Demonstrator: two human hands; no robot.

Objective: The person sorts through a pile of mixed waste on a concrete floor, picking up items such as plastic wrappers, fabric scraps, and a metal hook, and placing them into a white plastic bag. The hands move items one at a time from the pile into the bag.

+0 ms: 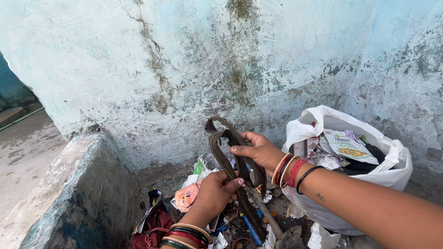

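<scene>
A worn dark brown strap [221, 147], folded into loops, hangs above a heap of rubbish [230, 216]. My right hand [256, 150] grips the strap's upper loop with thumb and fingers. Lower down, my left hand [217, 191] is closed around the same strap where it trails into the heap. Both wrists wear coloured bangles, and the right wrist also has red thread and a black band. The strap's lower end is hidden among the litter.
A white plastic bag [392, 166] stuffed with wrappers and paper stands at the right against the wall. A stained pale blue wall [207, 69] closes the back. A low concrete ledge [69, 184] borders the left. Red cloth [152, 230] lies at the heap's left.
</scene>
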